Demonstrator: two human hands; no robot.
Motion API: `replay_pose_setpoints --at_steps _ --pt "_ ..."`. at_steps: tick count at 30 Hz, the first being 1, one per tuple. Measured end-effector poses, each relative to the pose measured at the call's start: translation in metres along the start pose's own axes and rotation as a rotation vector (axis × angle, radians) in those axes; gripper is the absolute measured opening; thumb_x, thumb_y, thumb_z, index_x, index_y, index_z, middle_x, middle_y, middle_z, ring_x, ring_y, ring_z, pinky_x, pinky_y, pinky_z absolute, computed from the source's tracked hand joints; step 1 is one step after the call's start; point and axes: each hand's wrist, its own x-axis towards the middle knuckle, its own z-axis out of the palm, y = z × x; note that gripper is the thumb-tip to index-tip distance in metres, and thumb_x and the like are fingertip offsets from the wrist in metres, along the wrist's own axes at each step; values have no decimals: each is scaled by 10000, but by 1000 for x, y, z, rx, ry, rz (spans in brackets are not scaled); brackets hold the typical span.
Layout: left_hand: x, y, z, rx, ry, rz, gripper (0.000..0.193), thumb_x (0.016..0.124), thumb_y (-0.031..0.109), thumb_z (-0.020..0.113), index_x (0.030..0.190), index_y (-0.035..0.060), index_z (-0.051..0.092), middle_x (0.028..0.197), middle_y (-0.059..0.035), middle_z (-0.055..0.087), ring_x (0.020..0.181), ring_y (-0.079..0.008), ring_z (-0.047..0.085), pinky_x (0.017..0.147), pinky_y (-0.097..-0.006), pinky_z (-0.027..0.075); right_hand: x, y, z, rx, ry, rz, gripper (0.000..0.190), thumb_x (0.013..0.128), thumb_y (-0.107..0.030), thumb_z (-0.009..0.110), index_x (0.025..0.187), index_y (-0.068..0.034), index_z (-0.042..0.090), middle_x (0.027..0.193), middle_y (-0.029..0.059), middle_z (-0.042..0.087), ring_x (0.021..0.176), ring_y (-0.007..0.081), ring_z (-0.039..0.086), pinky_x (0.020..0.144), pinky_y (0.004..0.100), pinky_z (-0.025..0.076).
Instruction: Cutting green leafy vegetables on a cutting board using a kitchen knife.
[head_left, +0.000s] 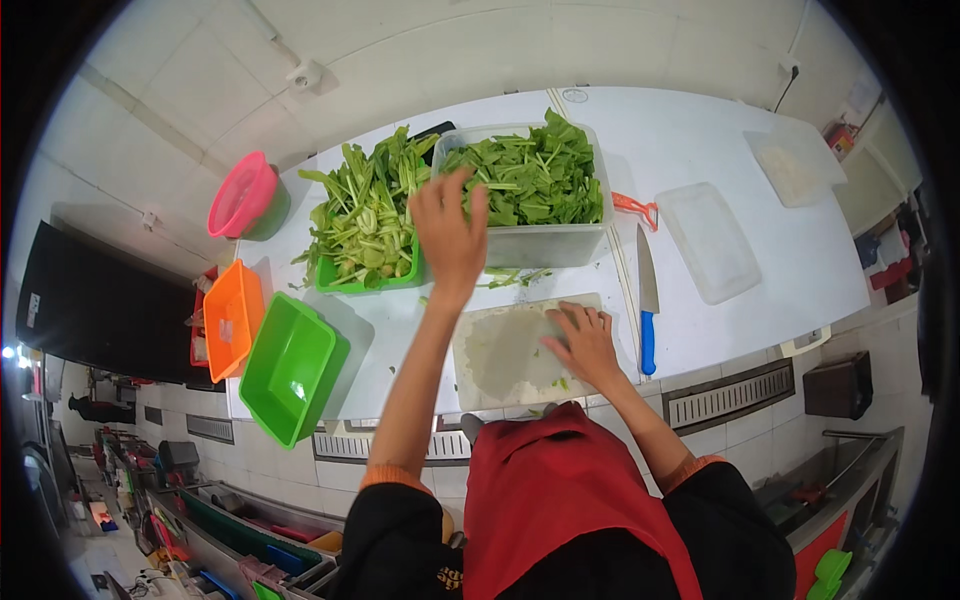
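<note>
My left hand (452, 236), fingers spread and holding nothing visible, reaches over the gap between two containers. To its left, whole leafy greens (367, 214) with pale stems overfill a green plastic basin (341, 281). At its right stands a clear plastic tub (540, 247) heaped with cut greens (532, 176). My right hand (585, 341) rests on the right part of a wet white cutting board (499, 352), with its fingers apart. Scraps of leaf lie on the board. A chef's knife (648, 315) with a blue handle is to the right of the board, its tip pointing away from me.
An orange peeler (636, 208) and a translucent lid (709, 244) lie at right, with another clear container (795, 169) beyond. Cut stems (514, 277) lie between tub and board. At left are an empty green basin (289, 367), an orange basin (232, 322) and a pink bowl (244, 196).
</note>
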Motion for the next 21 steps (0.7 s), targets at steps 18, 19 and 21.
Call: replay_pose_setpoints --at_steps 18,19,21 --pt "-167 -79 7 -2 -657 -205 150 926 70 672 1075 73 676 1087 -116 627 1010 -364 559 893 -468 473 110 -35 93 -96 -131 -36 237 927 -118 615 1128 3 582 1114 191 573 1039 339 636 847 412 565" --pt "-168 -81 5 -15 -677 -176 139 921 53 667 1060 64 662 1065 -125 621 986 -371 556 886 -464 472 109 -33 92 -109 -183 -78 222 923 -88 597 1096 44 555 1088 213 563 1024 356 641 843 395 576" --pt "-168 -80 -2 -39 -619 -181 134 933 43 656 1067 53 653 1057 -131 616 983 -369 554 883 -465 469 106 -28 91 -112 -186 -120 213 913 -70 587 1092 38 552 1085 210 565 1011 355 646 831 395 580"
